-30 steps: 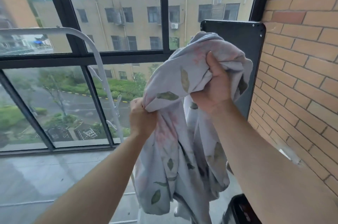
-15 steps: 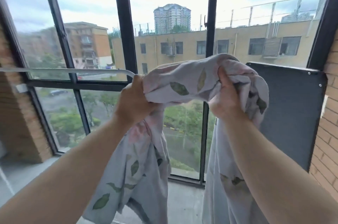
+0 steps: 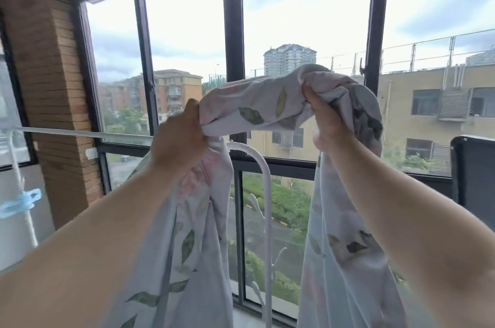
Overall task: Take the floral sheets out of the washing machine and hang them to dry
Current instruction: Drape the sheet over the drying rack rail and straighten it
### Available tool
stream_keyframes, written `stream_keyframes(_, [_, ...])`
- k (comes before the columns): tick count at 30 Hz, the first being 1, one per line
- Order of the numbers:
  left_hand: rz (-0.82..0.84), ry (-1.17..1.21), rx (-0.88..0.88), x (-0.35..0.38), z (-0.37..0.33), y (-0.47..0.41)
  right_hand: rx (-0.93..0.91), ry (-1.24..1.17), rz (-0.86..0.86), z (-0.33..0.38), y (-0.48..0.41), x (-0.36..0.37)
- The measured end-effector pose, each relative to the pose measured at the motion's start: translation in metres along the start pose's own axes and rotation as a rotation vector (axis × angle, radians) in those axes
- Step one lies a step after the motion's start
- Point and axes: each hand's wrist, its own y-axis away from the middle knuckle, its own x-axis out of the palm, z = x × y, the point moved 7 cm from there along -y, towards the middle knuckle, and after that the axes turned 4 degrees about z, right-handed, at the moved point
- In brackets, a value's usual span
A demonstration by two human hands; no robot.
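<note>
A pale grey floral sheet (image 3: 257,105) with green leaves and pink blooms is bunched between both hands at chest height in front of the window. My left hand (image 3: 178,144) grips its left end and my right hand (image 3: 328,124) grips a bunch near its right end. Two long folds hang down from the hands out of the bottom of the view. A white drying rack bar (image 3: 80,134) runs horizontally from the left to behind my left hand, then curves down (image 3: 263,167) between the hanging folds. The washing machine is not in view.
Dark-framed windows (image 3: 232,33) fill the wall ahead. A brick pillar (image 3: 53,86) stands at the left. A blue clothes peg (image 3: 21,203) is clipped on a white cord at the far left. A dark panel (image 3: 472,175) stands at the right edge.
The view has swung up and to the left, so the rack bar now sits level behind my left hand. Both hands have lifted the sheet and pulled it wider apart.
</note>
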Motion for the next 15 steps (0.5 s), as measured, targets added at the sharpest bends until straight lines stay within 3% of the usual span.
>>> stream_keyframes(8, [-0.045, -0.083, -0.093, 0.024, 0.094, -0.048, 0.045, -0.013, 0.152, -0.048, -0.102, 0.092])
stream_keyframes(15, [-0.092, -0.265, -0.286, 0.035, 0.176, -0.062, 0.064, -0.135, 0.353, -0.128, -0.17, 0.18])
